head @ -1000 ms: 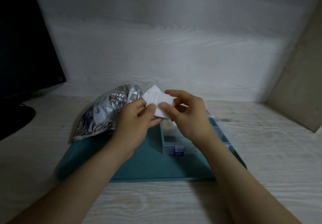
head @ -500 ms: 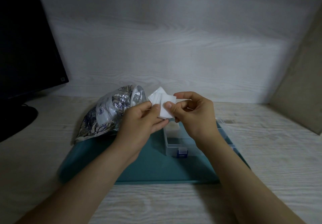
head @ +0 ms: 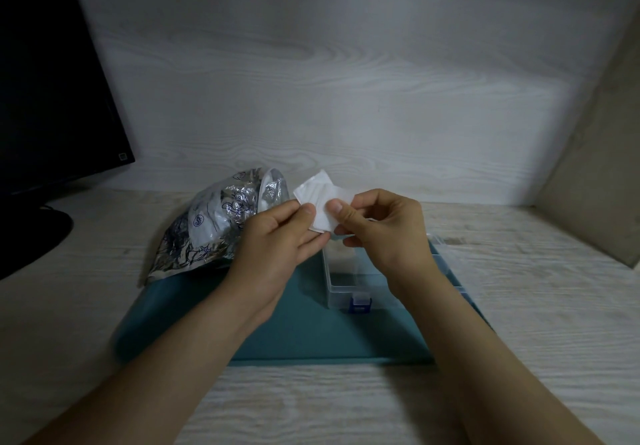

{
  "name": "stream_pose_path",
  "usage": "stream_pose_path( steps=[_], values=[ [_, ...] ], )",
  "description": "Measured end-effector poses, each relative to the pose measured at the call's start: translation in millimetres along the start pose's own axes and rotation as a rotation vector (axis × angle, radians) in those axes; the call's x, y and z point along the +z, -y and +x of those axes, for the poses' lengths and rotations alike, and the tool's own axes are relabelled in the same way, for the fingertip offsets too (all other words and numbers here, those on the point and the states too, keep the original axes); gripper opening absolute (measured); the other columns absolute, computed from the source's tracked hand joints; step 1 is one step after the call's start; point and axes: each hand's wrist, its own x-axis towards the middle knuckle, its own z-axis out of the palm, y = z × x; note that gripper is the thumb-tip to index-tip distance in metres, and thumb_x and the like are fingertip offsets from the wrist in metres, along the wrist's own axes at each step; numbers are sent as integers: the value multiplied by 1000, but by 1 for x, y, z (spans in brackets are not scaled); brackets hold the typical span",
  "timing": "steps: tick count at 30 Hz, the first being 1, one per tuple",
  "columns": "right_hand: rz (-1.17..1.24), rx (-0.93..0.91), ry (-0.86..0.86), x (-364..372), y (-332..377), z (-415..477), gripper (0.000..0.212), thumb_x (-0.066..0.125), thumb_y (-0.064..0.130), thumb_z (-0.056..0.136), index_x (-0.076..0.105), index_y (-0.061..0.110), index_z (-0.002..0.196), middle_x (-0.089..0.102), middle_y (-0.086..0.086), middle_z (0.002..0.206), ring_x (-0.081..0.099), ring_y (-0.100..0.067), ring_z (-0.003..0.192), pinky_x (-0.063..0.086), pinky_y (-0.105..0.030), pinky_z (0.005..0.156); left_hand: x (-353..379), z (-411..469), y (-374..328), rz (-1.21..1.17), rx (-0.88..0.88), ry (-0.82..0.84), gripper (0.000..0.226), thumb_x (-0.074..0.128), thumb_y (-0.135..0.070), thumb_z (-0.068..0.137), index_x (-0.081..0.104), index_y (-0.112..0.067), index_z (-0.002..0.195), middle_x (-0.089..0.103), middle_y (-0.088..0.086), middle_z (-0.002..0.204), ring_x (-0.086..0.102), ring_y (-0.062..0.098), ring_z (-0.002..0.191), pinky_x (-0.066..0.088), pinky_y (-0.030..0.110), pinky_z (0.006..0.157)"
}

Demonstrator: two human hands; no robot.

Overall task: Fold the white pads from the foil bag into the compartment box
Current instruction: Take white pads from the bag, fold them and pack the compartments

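Note:
A white pad (head: 320, 202) is held in the air between both hands, above the far end of the clear compartment box (head: 341, 283). My left hand (head: 280, 236) pinches its left edge with thumb and fingers. My right hand (head: 377, 230) pinches its right edge, thumb on top. The silver foil bag (head: 214, 226) lies to the left with its open mouth facing the pad. Something white lies in the box's far compartment (head: 341, 257), partly hidden by my hands.
The box and the bag rest on a teal mat (head: 311, 333) on a pale wooden desk (head: 536, 306). A dark monitor (head: 52, 98) with its stand fills the left side. A wall panel (head: 595, 181) closes the right.
The pad has stayed pinched between both hands above the box. My hands and the pad sit slightly lower and closer together than a second ago; the view shifted a little.

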Motion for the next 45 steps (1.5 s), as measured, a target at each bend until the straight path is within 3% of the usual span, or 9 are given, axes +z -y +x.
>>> stream_pose_path(
  steps=[4,8,11,15,22,29,33,37,45],
  values=[
    [10,18,26,-2,4,-1,21,85,16,87,67,6,88,76,-22,78,77,-38,73,62,-39,61,2,-1,-1,-63,-17,-37,22,50,-9,111,69,-6,121,79,11,117,76,23,113,60,35,100],
    [19,-36,52,-5,11,1,22,85,12,86,67,-1,90,71,-19,66,68,-24,54,58,-31,52,1,-1,-3,-65,-18,-54,22,51,-10,111,71,-7,116,80,10,114,76,21,111,60,33,98],
    [40,-41,100,-3,12,-2,25,84,9,85,67,-7,94,72,-24,70,70,-28,55,63,-36,56,1,0,-5,-84,-49,-37,24,50,-10,111,70,-4,122,79,12,116,76,21,111,61,30,94],
    [47,-15,94,3,10,-5,32,85,8,84,65,-13,99,74,-26,72,74,-30,58,66,-41,58,1,1,-5,-141,-93,-35,27,51,-11,110,65,2,130,76,19,122,75,28,114,61,40,99],
    [17,-48,44,3,7,-5,22,86,9,84,67,1,91,73,-19,66,75,-31,58,64,-39,55,2,1,-6,-127,-116,-22,25,50,-8,109,67,3,125,77,21,119,75,30,113,56,47,107],
    [-33,-110,41,3,2,-3,31,87,10,83,66,2,104,74,-20,69,74,-35,59,63,-41,55,2,-1,-6,-49,-89,-22,25,50,-8,110,69,2,122,78,19,117,76,30,111,56,47,106],
    [-219,-248,24,2,-1,-3,36,87,18,87,68,19,118,74,-7,87,74,-24,64,63,-39,57,3,-3,-6,68,-31,-8,26,50,-9,110,73,1,115,79,17,111,78,29,106,60,42,100],
    [-482,-458,35,1,-6,1,30,83,25,90,74,26,118,69,8,109,71,-12,79,60,-28,65,3,-5,-8,138,21,-23,29,50,-17,112,76,-5,111,81,13,105,79,24,103,63,33,90],
    [-554,-613,-51,0,-4,0,26,87,21,86,80,20,112,78,7,105,72,-7,70,57,-16,66,5,-6,-11,124,25,-103,27,52,-15,110,77,-7,103,81,11,102,80,22,97,64,28,78]
  ],
)
